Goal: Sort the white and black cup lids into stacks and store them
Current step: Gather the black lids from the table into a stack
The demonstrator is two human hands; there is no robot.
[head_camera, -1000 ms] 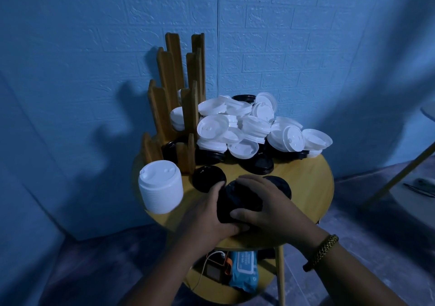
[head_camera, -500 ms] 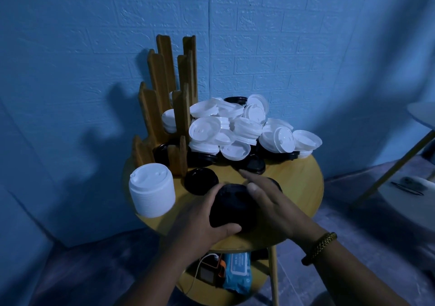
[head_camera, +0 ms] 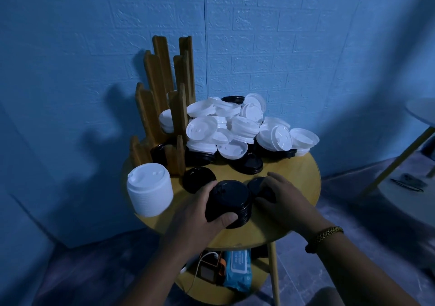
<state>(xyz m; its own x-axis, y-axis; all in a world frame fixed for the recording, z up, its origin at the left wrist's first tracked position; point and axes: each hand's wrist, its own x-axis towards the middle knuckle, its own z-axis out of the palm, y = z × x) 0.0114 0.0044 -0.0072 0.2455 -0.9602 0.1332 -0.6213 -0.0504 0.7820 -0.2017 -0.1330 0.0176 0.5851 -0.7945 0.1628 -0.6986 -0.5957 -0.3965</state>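
— At far left on the table (head_camera: 303,188): white stack (head_camera: 150,191) upright, wooden rack (head_camera: 164,108) behind it?
— Yes. Next right, loose black lid (head_camera: 199,182), flat, nobody touching it.
— Left hand (head_camera: 202,214)?
— Fingers and thumb wrapped round the black stack (head_camera: 229,202), steadying it at the table front.
— Right hand (head_camera: 286,202)?
— Fingers curled over a single black lid (head_camera: 259,184), thumb at its near edge; looks gripped.
— Key relation?
— That lid lies just right of the black stack, can't tell if touching. The right hand is nearer, so likely a short lift leftward onto the stack top. Mixed pile (head_camera: 235,129) behind, unsorted.
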